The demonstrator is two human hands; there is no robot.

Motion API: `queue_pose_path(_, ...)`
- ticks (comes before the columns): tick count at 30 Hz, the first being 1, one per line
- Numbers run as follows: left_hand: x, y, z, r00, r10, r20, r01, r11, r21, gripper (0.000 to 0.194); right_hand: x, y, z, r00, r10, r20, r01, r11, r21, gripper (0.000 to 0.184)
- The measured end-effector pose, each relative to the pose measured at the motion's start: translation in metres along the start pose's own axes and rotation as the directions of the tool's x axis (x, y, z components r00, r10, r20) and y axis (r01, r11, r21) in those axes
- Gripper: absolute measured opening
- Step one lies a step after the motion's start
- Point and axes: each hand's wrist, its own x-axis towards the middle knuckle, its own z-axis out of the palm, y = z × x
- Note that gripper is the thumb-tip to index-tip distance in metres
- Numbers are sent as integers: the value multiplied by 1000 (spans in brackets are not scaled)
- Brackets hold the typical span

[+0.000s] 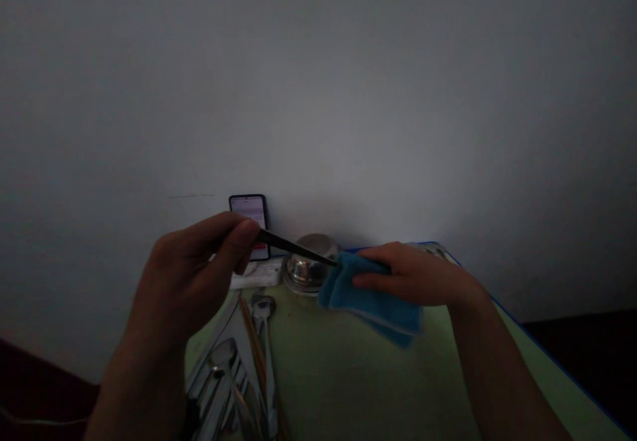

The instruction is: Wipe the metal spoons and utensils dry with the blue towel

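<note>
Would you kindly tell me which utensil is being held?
The dark utensil running from left hand to blue cloth; the spoons and chopsticks lie on the table.

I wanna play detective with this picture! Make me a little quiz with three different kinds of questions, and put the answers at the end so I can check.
1. Which hand is holding the blue cloth?

2. True or false: the phone stands upright in front of the wall.

3. Pick one. The slim dark utensil stretches from the left hand to:
a) the phone
b) the blue cloth
c) the wall

Key
1. The right hand.
2. True.
3. b
</note>
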Motion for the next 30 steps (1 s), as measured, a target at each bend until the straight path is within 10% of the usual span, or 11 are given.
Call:
queue_pose_path(7, 8, -10, 5, 920, 31, 391, -45, 999, 26, 29, 0, 2, 0, 998, -11, -55, 7, 997, -80, 26)
queue_pose_path(12, 6, -13, 15, 897, 42, 440, -16, 998, -62, 30, -2, 2, 0, 999, 9, -40, -12, 996, -89, 27)
queue_pose_path(18, 0, -12, 22, 741, 112, 662, -128, 991, -24, 32, -3, 3, -1, 985, 34, -167, -46, 997, -68, 21)
queue_pose_path(30, -3, 4, 23, 836, 70, 545, -93, 996, 13, 41, -3, -2, 4, 857, 174, -486, 4, 940, 342, 31)
